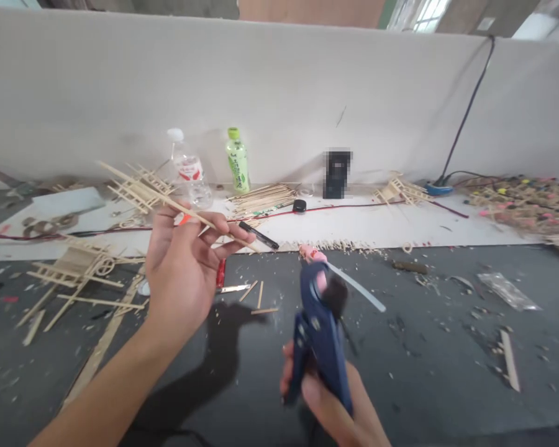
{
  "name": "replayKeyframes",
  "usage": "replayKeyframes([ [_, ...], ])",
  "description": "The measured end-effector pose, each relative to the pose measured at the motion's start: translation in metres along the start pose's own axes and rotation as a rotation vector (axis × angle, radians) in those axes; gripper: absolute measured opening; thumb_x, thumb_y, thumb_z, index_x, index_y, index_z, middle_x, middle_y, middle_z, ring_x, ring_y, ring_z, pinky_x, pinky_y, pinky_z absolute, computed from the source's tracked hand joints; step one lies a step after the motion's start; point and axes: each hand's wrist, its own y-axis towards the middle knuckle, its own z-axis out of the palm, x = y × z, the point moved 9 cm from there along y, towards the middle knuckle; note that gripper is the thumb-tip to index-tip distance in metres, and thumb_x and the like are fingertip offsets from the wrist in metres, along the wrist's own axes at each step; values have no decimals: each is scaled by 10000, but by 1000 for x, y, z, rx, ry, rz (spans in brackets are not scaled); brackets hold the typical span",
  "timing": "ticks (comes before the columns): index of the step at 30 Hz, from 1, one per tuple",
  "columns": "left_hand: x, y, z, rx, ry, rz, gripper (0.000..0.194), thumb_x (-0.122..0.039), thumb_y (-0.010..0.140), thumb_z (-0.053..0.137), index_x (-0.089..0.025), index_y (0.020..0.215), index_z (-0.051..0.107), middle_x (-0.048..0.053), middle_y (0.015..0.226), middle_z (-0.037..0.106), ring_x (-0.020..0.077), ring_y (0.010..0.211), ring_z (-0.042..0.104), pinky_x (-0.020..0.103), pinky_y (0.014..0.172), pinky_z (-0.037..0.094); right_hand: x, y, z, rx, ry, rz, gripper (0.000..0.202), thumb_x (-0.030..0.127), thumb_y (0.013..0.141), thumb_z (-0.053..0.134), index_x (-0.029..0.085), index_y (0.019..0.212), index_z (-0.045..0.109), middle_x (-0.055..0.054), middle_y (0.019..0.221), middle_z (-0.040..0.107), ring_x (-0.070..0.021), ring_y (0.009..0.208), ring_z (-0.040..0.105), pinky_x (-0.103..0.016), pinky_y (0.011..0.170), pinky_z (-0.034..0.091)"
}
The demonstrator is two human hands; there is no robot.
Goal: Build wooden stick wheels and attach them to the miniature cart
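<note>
My left hand (pixel 179 273) is raised above the table, its fingers pinching a thin wooden stick (pixel 198 217) that slants down to the right. In my right hand (pixel 333 403) is a dark blue hot glue gun (pixel 319 316), slightly blurred, gripped by the handle. A translucent glue stick (pixel 356 285) shows beside its pink front part. Under the left fingers lie a utility knife (pixel 235 288) with a red handle and several short wood pieces (pixel 261 295). A black marker pen (pixel 259 236) lies just beyond those fingertips.
Small wooden cart models (pixel 77 264) stand at left, another model (pixel 400 189) at back right. A water bottle (pixel 190 177), a green bottle (pixel 237 161) and a stick bundle (pixel 263 198) line the partition. Coloured-tipped wooden pieces (pixel 526 202) pile up right. Wood scraps litter the dark table (pixel 428 372).
</note>
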Motion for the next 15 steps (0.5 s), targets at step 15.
replayKeyframes([
  [15, 7, -41, -16, -15, -165, 220, 282, -182, 999, 604, -329, 1015, 363, -101, 964, 627, 127, 967, 761, 394, 946, 656, 21, 68, 53, 135, 49, -180, 308, 467, 960, 629, 176, 1046, 677, -34, 909, 691, -207, 873, 636, -341, 845, 506],
])
